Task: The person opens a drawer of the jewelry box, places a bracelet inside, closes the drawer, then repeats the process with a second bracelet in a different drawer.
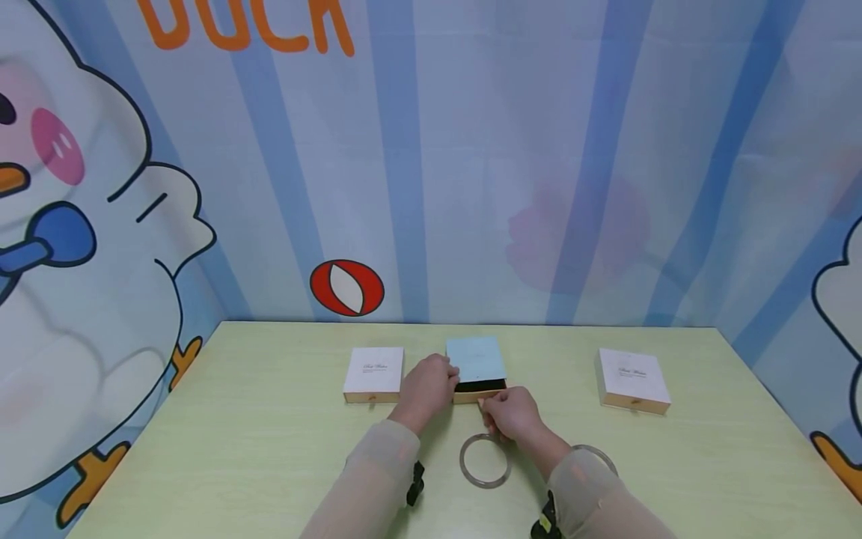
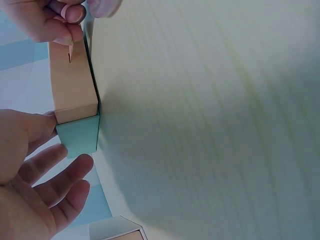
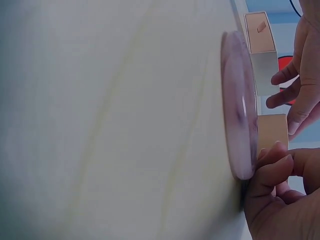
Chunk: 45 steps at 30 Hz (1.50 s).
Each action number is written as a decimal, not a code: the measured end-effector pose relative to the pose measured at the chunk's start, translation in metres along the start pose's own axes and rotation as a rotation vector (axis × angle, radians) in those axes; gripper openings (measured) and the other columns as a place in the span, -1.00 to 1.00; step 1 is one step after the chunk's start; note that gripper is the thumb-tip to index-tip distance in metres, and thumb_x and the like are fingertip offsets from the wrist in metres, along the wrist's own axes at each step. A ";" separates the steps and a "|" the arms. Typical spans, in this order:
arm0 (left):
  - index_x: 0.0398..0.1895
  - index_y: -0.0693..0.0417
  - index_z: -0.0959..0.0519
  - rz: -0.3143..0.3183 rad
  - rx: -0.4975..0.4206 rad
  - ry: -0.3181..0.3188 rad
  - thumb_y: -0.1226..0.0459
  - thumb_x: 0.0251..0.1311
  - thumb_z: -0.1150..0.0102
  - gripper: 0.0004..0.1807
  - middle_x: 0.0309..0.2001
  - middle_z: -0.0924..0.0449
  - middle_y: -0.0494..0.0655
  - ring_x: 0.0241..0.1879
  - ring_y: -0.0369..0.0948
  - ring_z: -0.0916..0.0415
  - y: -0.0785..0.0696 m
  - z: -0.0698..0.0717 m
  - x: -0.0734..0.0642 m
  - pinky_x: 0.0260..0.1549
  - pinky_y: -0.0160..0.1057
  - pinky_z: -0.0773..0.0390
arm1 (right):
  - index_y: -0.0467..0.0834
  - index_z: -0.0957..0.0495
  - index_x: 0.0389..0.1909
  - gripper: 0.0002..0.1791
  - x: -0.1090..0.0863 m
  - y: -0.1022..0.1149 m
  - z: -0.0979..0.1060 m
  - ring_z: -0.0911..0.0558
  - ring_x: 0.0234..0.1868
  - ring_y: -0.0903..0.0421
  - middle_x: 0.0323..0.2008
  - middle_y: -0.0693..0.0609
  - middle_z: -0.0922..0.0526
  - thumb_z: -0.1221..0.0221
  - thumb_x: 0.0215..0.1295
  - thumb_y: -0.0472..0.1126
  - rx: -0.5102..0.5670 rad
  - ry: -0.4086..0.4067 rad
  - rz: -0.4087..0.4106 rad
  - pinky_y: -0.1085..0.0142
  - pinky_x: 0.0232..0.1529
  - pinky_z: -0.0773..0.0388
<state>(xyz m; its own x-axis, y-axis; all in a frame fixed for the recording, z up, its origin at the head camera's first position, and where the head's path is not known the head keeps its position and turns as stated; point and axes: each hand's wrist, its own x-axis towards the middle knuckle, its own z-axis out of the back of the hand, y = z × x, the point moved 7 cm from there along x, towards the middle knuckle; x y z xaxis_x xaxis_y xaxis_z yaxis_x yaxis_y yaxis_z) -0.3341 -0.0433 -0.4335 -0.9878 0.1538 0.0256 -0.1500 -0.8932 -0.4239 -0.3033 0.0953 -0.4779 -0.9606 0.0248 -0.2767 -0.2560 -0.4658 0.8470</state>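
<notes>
A small light-blue drawer box (image 1: 475, 358) stands at the middle of the table, its tan drawer (image 2: 75, 85) partly pulled out and dark inside. My left hand (image 1: 427, 385) holds the blue sleeve at its left side, with the other fingers spread apart. At the drawer front, my right hand (image 1: 515, 412) pinches a thin ribbon pull tab (image 2: 70, 50) between thumb and finger. A translucent greyish bangle (image 3: 237, 100) lies flat on the table just in front of the right hand. Another bangle (image 1: 599, 451) shows beside the right sleeve, partly hidden by it.
One white-topped drawer box (image 1: 374, 368) stands left of the blue one, and a similar white box (image 1: 633, 379) stands farther right. The pale wood-grain table (image 1: 256, 434) ends at a blue striped backdrop (image 1: 465, 187) with cartoon ducks.
</notes>
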 end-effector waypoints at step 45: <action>-0.07 0.05 -0.68 0.011 -0.006 0.004 0.22 0.27 -0.14 -0.76 0.09 -0.58 -0.03 0.02 -0.14 -0.54 0.002 -0.003 0.003 0.01 -0.11 -0.57 | -0.24 -0.53 -0.71 -0.60 -0.012 -0.003 0.000 -0.30 -0.79 0.23 -0.81 0.07 -0.41 -0.10 0.32 -0.17 0.002 0.012 0.029 0.48 -0.75 -0.25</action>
<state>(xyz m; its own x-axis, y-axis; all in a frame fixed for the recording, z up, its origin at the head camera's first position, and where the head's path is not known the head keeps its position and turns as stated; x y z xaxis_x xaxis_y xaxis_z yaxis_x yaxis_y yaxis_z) -0.3373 -0.0430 -0.4368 -0.9892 0.1456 0.0169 -0.1387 -0.8922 -0.4298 -0.2906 0.0960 -0.4769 -0.9662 0.0004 -0.2578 -0.2285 -0.4640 0.8558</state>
